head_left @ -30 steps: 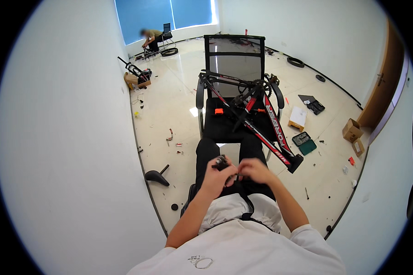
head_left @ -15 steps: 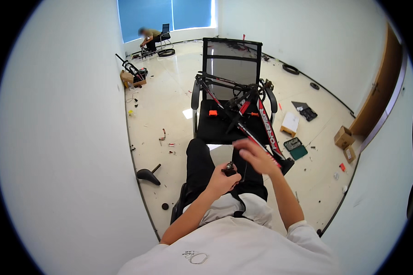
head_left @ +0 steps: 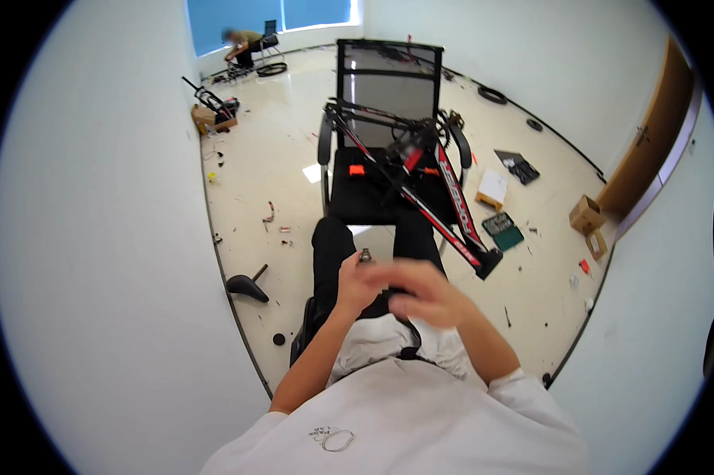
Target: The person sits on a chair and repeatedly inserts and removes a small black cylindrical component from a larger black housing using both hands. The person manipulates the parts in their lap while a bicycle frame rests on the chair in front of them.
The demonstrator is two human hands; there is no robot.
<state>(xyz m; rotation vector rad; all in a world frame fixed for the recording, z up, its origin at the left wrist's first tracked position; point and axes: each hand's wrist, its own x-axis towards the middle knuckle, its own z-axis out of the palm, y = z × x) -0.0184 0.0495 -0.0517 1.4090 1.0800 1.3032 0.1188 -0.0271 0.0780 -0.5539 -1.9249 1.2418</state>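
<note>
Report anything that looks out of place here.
The bicycle frame lies on a chair meant for sitting, one end overhanging it; a saddle lies on the floor at left, detached from any bicycle.

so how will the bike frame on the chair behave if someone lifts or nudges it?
The bike frame is likely stiff: straight tubes joined together. Probably heavier toward the chainring end, where parts cluster. A nudge could make it pivot or slip, since its front end overhangs the seat.

White walls (head_left: 111,237), blue-covered window (head_left: 317,14) and brown door (head_left: 662,119) border a glossy floor (head_left: 281,170).
</note>
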